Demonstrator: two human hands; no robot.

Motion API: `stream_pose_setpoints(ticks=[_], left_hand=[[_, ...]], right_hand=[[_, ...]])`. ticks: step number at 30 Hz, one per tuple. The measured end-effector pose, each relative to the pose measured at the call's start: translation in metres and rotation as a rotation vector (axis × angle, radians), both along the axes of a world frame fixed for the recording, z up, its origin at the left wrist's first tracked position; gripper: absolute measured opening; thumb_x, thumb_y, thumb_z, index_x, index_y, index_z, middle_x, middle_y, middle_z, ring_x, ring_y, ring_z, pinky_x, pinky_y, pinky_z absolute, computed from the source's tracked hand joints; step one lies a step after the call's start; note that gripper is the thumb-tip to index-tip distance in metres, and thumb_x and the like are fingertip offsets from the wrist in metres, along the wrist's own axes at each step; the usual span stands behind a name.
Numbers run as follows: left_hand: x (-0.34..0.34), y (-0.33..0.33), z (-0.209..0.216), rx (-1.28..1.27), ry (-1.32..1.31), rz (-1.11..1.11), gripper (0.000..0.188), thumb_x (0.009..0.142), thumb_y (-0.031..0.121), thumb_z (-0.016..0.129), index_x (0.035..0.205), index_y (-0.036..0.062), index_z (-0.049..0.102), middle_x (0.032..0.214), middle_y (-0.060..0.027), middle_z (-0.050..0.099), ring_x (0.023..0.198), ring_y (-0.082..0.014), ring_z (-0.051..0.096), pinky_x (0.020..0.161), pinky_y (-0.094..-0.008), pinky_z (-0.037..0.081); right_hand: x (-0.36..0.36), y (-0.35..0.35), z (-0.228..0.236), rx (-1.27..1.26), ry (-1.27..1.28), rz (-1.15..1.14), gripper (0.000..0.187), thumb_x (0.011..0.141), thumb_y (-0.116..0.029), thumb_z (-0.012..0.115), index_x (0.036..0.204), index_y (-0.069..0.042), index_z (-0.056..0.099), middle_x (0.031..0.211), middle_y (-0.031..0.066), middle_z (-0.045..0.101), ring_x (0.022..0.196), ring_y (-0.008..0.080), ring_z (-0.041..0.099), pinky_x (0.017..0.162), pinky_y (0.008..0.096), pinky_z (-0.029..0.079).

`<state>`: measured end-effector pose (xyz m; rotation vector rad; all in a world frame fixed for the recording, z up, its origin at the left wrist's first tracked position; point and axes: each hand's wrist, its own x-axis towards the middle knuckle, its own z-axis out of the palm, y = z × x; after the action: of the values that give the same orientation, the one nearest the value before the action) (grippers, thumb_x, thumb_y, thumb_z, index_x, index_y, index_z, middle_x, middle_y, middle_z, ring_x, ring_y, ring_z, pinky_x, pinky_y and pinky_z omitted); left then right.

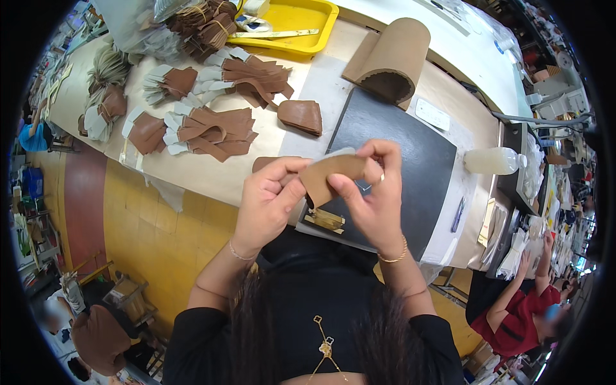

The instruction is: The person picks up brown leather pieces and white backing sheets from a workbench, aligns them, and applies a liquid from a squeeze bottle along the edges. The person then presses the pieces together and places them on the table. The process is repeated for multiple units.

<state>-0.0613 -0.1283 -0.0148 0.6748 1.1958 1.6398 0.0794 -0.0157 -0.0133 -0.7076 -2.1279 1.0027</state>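
Observation:
My left hand (269,202) and my right hand (374,202) are raised over the near part of a black board (398,128). Between them they pinch a curved brown leather piece (330,174) with a pale strip along its upper edge. My left thumb and fingers close on its left end. The right thumb presses its face, with the fingers curled behind. Under the piece, at the board's near edge, lies a small gold-coloured object (325,219) whose kind I cannot make out. A neat stack of brown leather pieces (299,117) rests left of the board.
Fanned piles of brown leather pieces (218,131) cover the table's left side. Behind them is a yellow tray (327,25). A rolled brown sheet (398,54) stands past the board. On the right are a bottle (494,161), a pen (458,215) and a co-worker in red (526,321).

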Motion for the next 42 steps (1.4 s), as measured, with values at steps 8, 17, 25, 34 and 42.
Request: stream_pose_setpoints(ticks=[8, 17, 25, 34, 42], left_hand=[[-0.003, 0.013, 0.005, -0.027, -0.150, 0.052, 0.014, 0.096, 0.013, 0.055, 0.100, -0.0006, 0.058, 0.088, -0.0028, 0.064, 0.079, -0.0051, 0.059, 0.071, -0.0211, 0.050], [0.001, 0.019, -0.012, -0.048, -0.328, -0.002, 0.016, 0.099, 0.018, 0.049, 0.106, 0.0035, 0.048, 0.090, -0.0138, 0.064, 0.069, -0.0234, 0.068, 0.059, -0.0336, 0.059], [0.000, 0.010, -0.020, -0.127, 0.255, 0.131, 0.020, 0.099, 0.021, 0.051, 0.107, 0.0035, 0.052, 0.082, 0.0001, 0.057, 0.069, -0.0048, 0.052, 0.063, -0.0207, 0.045], [-0.207, -0.058, -0.030, 0.074, 0.317, 0.999, 0.032, 0.093, 0.014, 0.061, 0.121, 0.0042, 0.048, 0.102, -0.0092, 0.064, 0.088, -0.0110, 0.058, 0.077, -0.0232, 0.047], [-0.314, -0.080, -0.104, -0.573, 0.751, 1.304, 0.057, 0.083, 0.017, 0.071, 0.130, 0.0037, 0.042, 0.115, -0.0164, 0.061, 0.101, -0.0242, 0.059, 0.088, -0.0374, 0.046]], right_hand=[[0.004, 0.003, -0.008, 0.534, 0.380, 0.098, 0.033, 0.065, -0.043, 0.079, 0.079, -0.016, 0.066, 0.103, 0.0048, 0.050, 0.092, 0.0250, 0.049, 0.076, 0.0393, 0.041], [0.023, -0.007, -0.006, -0.054, 0.250, 0.032, 0.060, 0.089, -0.060, 0.051, 0.068, -0.004, 0.058, 0.090, 0.0116, 0.062, 0.083, 0.0249, 0.056, 0.078, 0.0391, 0.045], [0.004, -0.012, -0.020, -0.320, -0.065, 0.219, 0.024, 0.078, -0.014, 0.073, 0.095, -0.001, 0.062, 0.094, 0.0085, 0.060, 0.082, 0.0185, 0.057, 0.076, 0.0299, 0.047], [0.004, -0.004, -0.023, -0.286, -0.124, 0.211, 0.013, 0.084, -0.008, 0.067, 0.095, 0.000, 0.064, 0.096, 0.0101, 0.064, 0.085, 0.0192, 0.061, 0.078, 0.0291, 0.049], [-0.005, -0.013, -0.017, -0.303, -0.243, 0.295, 0.013, 0.083, -0.006, 0.066, 0.094, 0.001, 0.064, 0.095, 0.0094, 0.064, 0.086, 0.0191, 0.060, 0.080, 0.0287, 0.048]])
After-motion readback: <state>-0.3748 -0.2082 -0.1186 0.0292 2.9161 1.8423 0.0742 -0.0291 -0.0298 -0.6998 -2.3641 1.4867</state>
